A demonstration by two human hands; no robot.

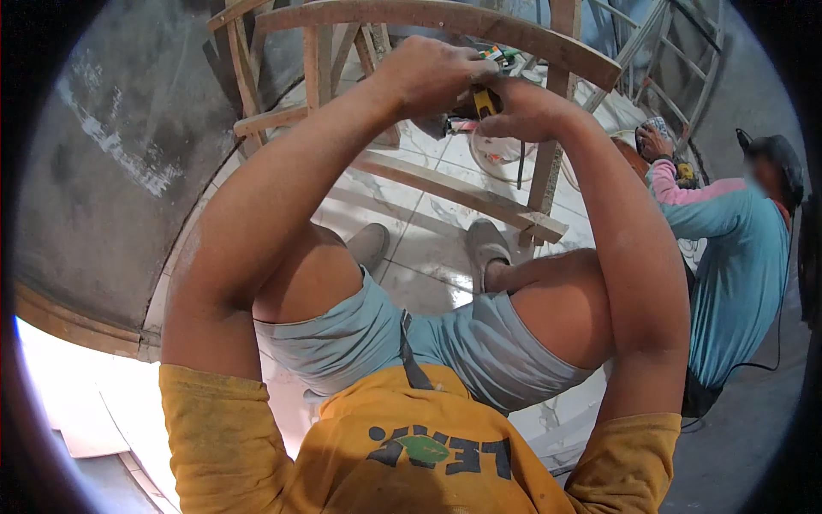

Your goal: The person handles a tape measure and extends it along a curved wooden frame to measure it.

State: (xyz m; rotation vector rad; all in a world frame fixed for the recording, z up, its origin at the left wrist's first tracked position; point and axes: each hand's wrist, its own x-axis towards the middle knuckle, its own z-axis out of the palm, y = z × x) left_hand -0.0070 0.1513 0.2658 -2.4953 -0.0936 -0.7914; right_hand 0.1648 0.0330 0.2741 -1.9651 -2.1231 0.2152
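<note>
Both my hands are raised together beneath the curved wooden rail (445, 19) of a wooden frame. My left hand (438, 75) is closed, its back turned up, and what its fingers hold is hidden. Beside it, my right hand (529, 110) is closed around a yellow-and-black tool (486, 103), mostly covered by the fingers, so its exact kind does not show. Just below the hands a dark tool end (431, 126) and a pinkish-red piece (462, 126) stick out. Whether these belong to the yellow-and-black tool, I cannot tell.
A lower wooden bar (454, 190) crosses before my feet on the tiled floor (419, 278). A clear round container (497, 154) is behind it. At right, a co-worker in a teal shirt (736, 274) crouches near a metal ladder (676, 51). A grey wall (120, 171) curves along the left.
</note>
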